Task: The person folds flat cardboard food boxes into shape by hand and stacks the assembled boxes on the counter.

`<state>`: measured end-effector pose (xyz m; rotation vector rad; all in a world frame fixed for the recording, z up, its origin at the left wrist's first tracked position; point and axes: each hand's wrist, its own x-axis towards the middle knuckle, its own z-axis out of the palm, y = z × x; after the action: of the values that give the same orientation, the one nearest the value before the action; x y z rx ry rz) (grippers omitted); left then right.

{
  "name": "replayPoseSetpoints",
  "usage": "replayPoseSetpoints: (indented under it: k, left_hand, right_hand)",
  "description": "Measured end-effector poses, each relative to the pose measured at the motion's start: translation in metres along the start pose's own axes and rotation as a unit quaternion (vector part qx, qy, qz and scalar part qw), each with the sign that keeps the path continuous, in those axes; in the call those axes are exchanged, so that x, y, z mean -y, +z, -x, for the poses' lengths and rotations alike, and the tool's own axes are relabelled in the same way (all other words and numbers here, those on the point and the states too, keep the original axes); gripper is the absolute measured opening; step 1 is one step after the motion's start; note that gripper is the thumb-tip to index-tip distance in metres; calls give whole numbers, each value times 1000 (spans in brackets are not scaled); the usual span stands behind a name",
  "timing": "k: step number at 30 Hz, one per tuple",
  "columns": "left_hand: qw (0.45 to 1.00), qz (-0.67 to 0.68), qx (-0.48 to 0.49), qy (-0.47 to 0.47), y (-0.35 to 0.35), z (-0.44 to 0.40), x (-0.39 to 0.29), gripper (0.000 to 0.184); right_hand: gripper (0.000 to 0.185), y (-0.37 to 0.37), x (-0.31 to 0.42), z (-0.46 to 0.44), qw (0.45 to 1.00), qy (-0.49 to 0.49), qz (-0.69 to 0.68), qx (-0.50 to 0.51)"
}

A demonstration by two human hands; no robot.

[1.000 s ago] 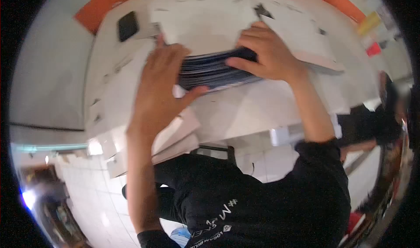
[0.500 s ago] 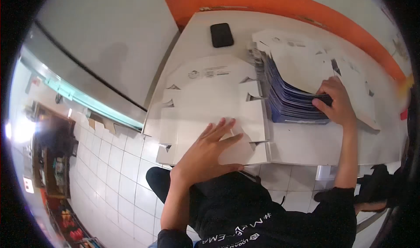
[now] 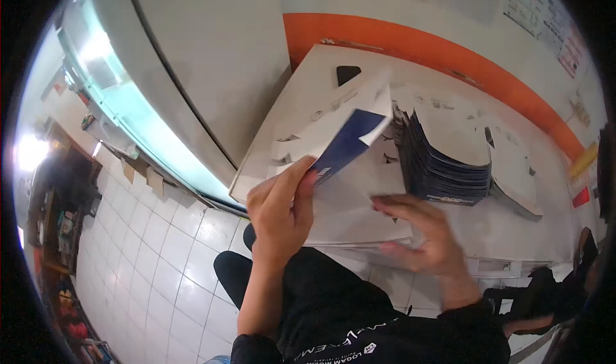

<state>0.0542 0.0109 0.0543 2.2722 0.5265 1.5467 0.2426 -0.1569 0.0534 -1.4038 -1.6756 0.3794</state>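
Observation:
My left hand [image 3: 280, 211] pinches the edge of a flat cardboard box blank [image 3: 351, 138], which is raised and tilted above the table. Its blue printed side shows along a folded flap, and the rest is white. Beneath it, more white box blanks [image 3: 359, 218] lie flat near the table's front edge. Over their right side hovers my right hand [image 3: 427, 232], blurred, fingers stretched and thumb apart, holding nothing. Just beyond it stands a bent stack of blue-and-white box blanks [image 3: 449, 178], with notched flaps.
A black phone [image 3: 348, 75] lies at the back of the white table [image 3: 513, 236], partly covered by the raised blank. Another white blank pile [image 3: 516, 165] sits to the right. A grey cabinet side [image 3: 218, 56] rises at the left. A dark-clothed person's arm [image 3: 536, 300] shows at lower right.
My left hand has gone from lying flat on the blanks to holding one up. My right hand has let go of the bent stack and moved left. The view has shifted.

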Motion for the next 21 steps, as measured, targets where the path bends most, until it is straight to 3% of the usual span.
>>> replayPoseSetpoints:
  k: [1,2,3,4,5,6,8,10,11,14,16,18,21]
  left_hand:
    - [998,-29,-43,23,-7,5,-2,20]
    - [998,-16,-3,58,-17,11,-12,20]
    - [987,123,32,100,-14,12,-12,20]
    - [962,233,136,51,-27,19,-26,18]
    - [935,297,180,72,-30,27,-21,47]
    - [927,327,181,-42,-49,35,-30,70]
    - [929,334,21,-160,-75,61,-54,90]
    - [912,290,-192,-217,-99,80,-76,115]
    - [905,283,-224,-227,-114,83,-84,105]
    - [873,262,-270,-311,-168,124,-90,78]
    - [856,357,-279,-250,-170,158,-75,63]
    - [822,450,-305,-172,-165,172,-59,49]
    - [813,390,-382,-202,-167,171,-63,32]
  right_hand:
    - [69,29,-1,-3,996,1,-78,-46]
    - [82,60,-4,-2,983,1,-159,-91]
    - [89,70,-3,0,982,-5,-168,-83]
    - [96,81,-2,2,981,-12,-177,-75]
    - [91,94,7,-3,972,-14,-218,-85]
    - [86,101,23,-14,964,-24,-248,-88]
    - [77,117,51,-36,950,-89,-291,-72]
    - [58,133,61,-47,945,-267,-185,29]
    - [50,140,66,-52,920,-354,-148,74]
    - [44,166,79,-51,851,-471,-177,152]
    - [44,191,88,-39,807,-330,-464,158]
    - [42,228,103,-31,677,-225,-691,114]
    - [40,235,98,-35,774,-295,-546,127]
